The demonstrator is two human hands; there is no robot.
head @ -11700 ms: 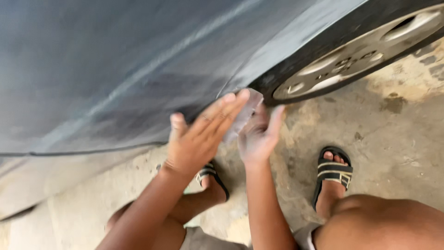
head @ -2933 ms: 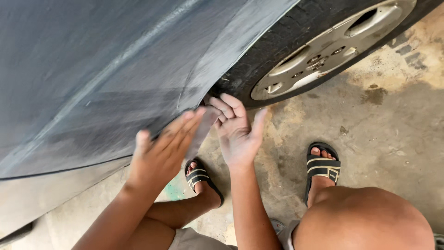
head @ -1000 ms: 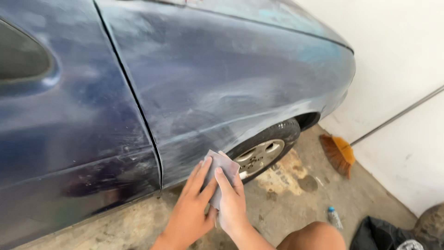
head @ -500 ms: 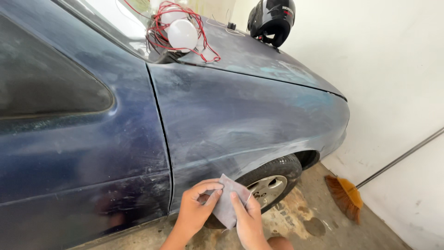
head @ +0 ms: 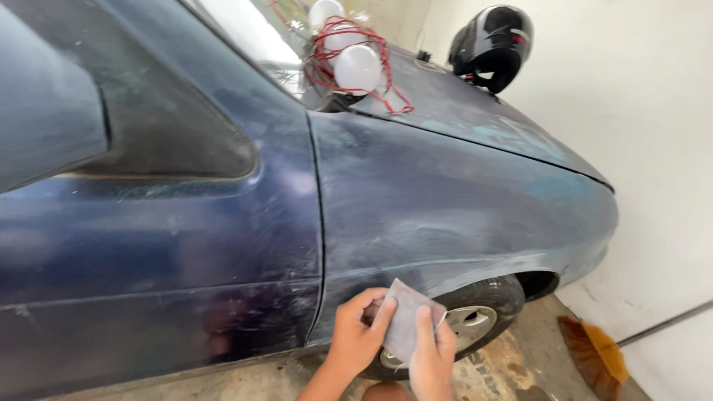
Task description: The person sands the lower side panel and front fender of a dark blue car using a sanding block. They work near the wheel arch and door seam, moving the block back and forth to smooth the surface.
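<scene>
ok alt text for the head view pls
Two bare hands, left hand and right hand, hold a grey sanding sheet before a dusty dark blue car fender above the front wheel. A black helmet rests on the hood.

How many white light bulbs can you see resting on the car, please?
2 light bulbs, both near the base of the windscreen, tangled in red wire: one in front, one behind it at the top edge. More may be hidden.

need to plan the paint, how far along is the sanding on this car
Looks done: the front fender is dull and scuffed pale across most of its face. In hand: both hands, left hand and right hand, hold a grey abrasive sheet near the front wheel. Left: the door keeps glossy blue patches, so it seems less worked.
</scene>
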